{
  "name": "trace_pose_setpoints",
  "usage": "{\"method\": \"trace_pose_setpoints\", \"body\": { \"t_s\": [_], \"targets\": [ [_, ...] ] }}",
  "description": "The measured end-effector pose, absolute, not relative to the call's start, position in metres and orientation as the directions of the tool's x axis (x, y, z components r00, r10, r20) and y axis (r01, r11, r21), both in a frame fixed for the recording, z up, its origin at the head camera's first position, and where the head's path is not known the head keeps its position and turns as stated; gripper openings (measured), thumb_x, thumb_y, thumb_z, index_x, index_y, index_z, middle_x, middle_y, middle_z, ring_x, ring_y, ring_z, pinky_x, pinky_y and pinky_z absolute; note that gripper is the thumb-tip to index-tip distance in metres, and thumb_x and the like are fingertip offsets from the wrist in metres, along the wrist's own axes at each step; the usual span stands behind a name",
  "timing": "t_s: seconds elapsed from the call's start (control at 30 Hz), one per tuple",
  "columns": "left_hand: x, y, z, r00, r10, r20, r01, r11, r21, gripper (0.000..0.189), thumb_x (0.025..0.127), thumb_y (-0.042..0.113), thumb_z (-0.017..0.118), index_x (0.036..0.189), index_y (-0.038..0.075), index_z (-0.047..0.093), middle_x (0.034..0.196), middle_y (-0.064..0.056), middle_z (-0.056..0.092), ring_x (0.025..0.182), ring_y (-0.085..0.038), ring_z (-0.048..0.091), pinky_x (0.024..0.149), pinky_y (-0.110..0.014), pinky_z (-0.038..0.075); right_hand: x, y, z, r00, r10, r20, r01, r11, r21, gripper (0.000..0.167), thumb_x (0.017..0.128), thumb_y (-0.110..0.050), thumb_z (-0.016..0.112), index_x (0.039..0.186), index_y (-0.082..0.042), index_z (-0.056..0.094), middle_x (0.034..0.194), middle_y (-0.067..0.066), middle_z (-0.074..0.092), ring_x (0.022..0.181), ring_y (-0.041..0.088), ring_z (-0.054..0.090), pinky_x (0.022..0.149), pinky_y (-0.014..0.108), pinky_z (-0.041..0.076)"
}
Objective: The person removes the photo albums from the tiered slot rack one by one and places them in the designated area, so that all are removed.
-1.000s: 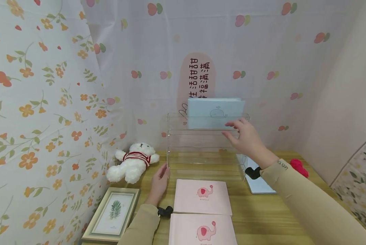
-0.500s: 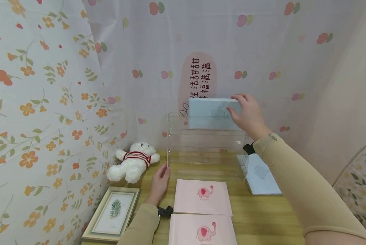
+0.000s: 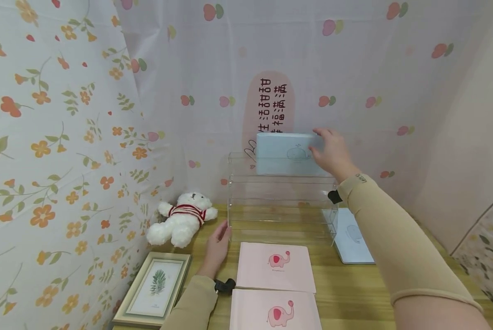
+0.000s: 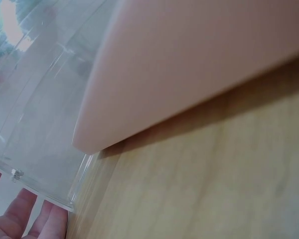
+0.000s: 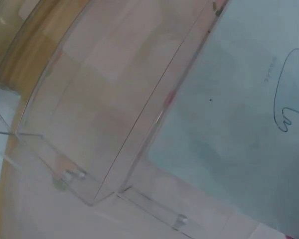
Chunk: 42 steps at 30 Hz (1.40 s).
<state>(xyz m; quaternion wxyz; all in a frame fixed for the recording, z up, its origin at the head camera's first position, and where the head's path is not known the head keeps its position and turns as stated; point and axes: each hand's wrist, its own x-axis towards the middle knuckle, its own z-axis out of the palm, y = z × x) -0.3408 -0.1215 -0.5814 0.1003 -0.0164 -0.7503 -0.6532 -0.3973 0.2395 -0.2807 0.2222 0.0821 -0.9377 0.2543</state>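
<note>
A clear acrylic rack (image 3: 283, 223) with several tiers stands on the wooden table. On its top tier leans a pale blue notebook (image 3: 273, 156) with a whale drawing. My right hand (image 3: 335, 153) pinches the notebook near its upper right corner, thumb on the cover and fingers over the top edge. The right wrist view shows the notebook's cover (image 5: 219, 134) close up, with the hand itself out of view. My left hand (image 3: 216, 250) rests against the rack's left side. In the left wrist view, its fingers (image 4: 21, 206) touch the rack's side panel (image 4: 42, 129).
Two pink elephant notebooks, one nearer (image 3: 275, 309) and one farther (image 3: 276, 266), lie before the rack. A white teddy bear (image 3: 179, 230) and a framed leaf picture (image 3: 153, 288) are on the left. Another pale blue notebook (image 3: 353, 236) lies to the right, partly behind my right arm.
My right hand has moved up from in front of the blue notebook to its upper right corner and pinches it. My left hand stays at the rack's side.
</note>
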Motion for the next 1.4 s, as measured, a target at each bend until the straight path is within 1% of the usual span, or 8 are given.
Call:
{"method": "trace_pose_setpoints", "body": {
  "t_s": [0.17, 0.37, 0.47, 0.63, 0.87, 1.13, 1.23, 1.4],
  "targets": [
    [-0.341, -0.120, -0.581, -0.977, -0.107, 0.184, 0.167, 0.149, 0.975, 0.048, 0.114, 0.030, 0.063, 0.157, 0.007, 0.061, 0.155, -0.021, 0.066, 0.143, -0.040, 0.063, 0.121, -0.058, 0.052, -0.398, 0.242, -0.282, -0.897, 0.054, 0.438, -0.243, 0.768, -0.593, 0.051, 0.107, -0.012, 0.070, 0.156, -0.009, 0.058, 0.156, 0.027, 0.049, 0.149, 0.049, 0.044, 0.129, 0.067, 0.037],
    [-0.341, -0.120, -0.582, -0.977, -0.118, 0.179, 0.159, 0.161, 0.974, 0.047, 0.114, 0.030, 0.063, 0.156, 0.009, 0.062, 0.154, -0.019, 0.067, 0.142, -0.039, 0.064, 0.121, -0.058, 0.052, -0.399, 0.238, -0.283, -0.913, 0.103, 0.395, -0.206, 0.719, -0.664, 0.038, 0.106, -0.009, 0.070, 0.144, -0.008, 0.065, 0.157, 0.025, 0.048, 0.151, 0.047, 0.043, 0.131, 0.066, 0.034],
    [-0.341, -0.120, -0.582, -0.979, -0.120, 0.165, 0.145, 0.161, 0.976, 0.047, 0.114, 0.029, 0.063, 0.157, 0.009, 0.061, 0.154, -0.019, 0.067, 0.142, -0.039, 0.064, 0.121, -0.057, 0.052, -0.399, 0.233, -0.283, -0.910, 0.149, 0.386, -0.178, 0.699, -0.692, 0.033, 0.106, -0.007, 0.070, 0.139, -0.006, 0.068, 0.153, 0.025, 0.049, 0.147, 0.046, 0.046, 0.129, 0.063, 0.037],
    [-0.339, -0.119, -0.580, -0.981, -0.111, 0.161, 0.141, 0.168, 0.976, 0.046, 0.114, 0.027, 0.063, 0.157, 0.008, 0.061, 0.153, -0.021, 0.067, 0.141, -0.039, 0.065, 0.120, -0.057, 0.053, -0.399, 0.227, -0.287, -0.895, 0.227, 0.383, -0.151, 0.654, -0.741, 0.028, 0.104, -0.002, 0.065, 0.131, -0.002, 0.070, 0.145, 0.024, 0.051, 0.134, 0.042, 0.050, 0.113, 0.056, 0.047],
    [-0.337, -0.120, -0.577, -0.980, -0.110, 0.169, 0.148, 0.174, 0.974, 0.046, 0.114, 0.028, 0.063, 0.156, 0.009, 0.062, 0.154, -0.020, 0.067, 0.142, -0.039, 0.064, 0.122, -0.058, 0.051, -0.397, 0.222, -0.289, -0.845, 0.230, 0.483, -0.225, 0.667, -0.711, 0.023, 0.106, -0.002, 0.059, 0.126, 0.001, 0.071, 0.137, 0.024, 0.054, 0.131, 0.042, 0.052, 0.109, 0.056, 0.048],
    [-0.340, -0.119, -0.578, -0.976, -0.111, 0.188, 0.165, 0.190, 0.968, 0.046, 0.115, 0.027, 0.061, 0.155, 0.006, 0.062, 0.153, -0.022, 0.067, 0.141, -0.041, 0.065, 0.120, -0.058, 0.052, -0.382, 0.219, -0.275, -0.743, 0.243, 0.624, -0.355, 0.647, -0.675, 0.028, 0.102, 0.009, 0.051, 0.120, 0.004, 0.072, 0.128, 0.021, 0.054, 0.128, 0.038, 0.056, 0.109, 0.049, 0.052],
    [-0.340, -0.119, -0.578, -0.976, -0.116, 0.186, 0.162, 0.193, 0.968, 0.046, 0.114, 0.028, 0.062, 0.155, 0.006, 0.062, 0.153, -0.022, 0.067, 0.141, -0.040, 0.065, 0.121, -0.058, 0.052, -0.373, 0.217, -0.266, -0.704, 0.228, 0.673, -0.401, 0.654, -0.641, 0.025, 0.103, 0.009, 0.054, 0.119, 0.005, 0.072, 0.125, 0.021, 0.054, 0.126, 0.038, 0.056, 0.111, 0.050, 0.052],
    [-0.340, -0.119, -0.577, -0.975, -0.126, 0.182, 0.156, 0.192, 0.969, 0.046, 0.114, 0.027, 0.062, 0.155, 0.006, 0.062, 0.153, -0.021, 0.067, 0.142, -0.040, 0.064, 0.121, -0.058, 0.052, -0.352, 0.216, -0.259, -0.675, 0.192, 0.712, -0.447, 0.661, -0.602, 0.021, 0.103, 0.007, 0.057, 0.117, 0.005, 0.072, 0.124, 0.021, 0.054, 0.122, 0.035, 0.055, 0.113, 0.054, 0.053]
  ]
}}
